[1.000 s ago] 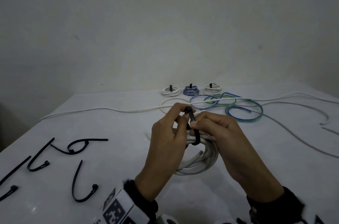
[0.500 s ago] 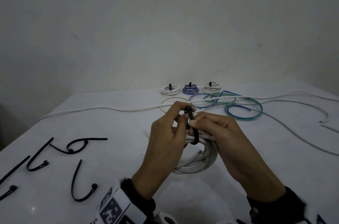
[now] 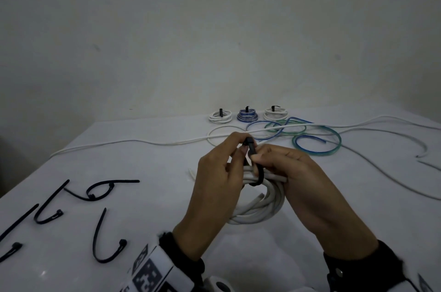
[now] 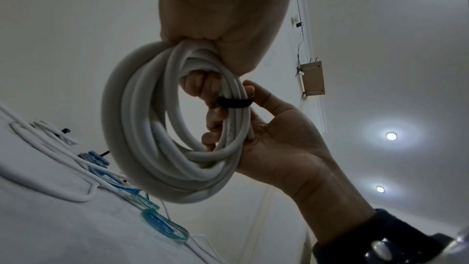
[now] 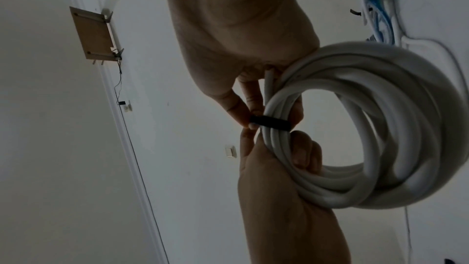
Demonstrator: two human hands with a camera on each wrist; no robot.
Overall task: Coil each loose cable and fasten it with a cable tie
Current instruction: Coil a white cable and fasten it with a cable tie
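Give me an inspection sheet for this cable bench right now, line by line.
Surface: white table, dimly lit.
Job's things: white coil with black tie looped round it; three tied coils at the back.
Clutter: spare black ties at left.
Grippers: left hand and right hand both pinch the tie and hold the coil.
Cables: loose white cable and blue-green cable still uncoiled.
Surroundings: plain wall.

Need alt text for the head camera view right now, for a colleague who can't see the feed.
Both hands, left hand and right hand, hold a coiled white cable above the table and pinch a black cable tie looped around it. Spare black ties lie at left; three tied coils and loose white and blue-green cables lie behind.
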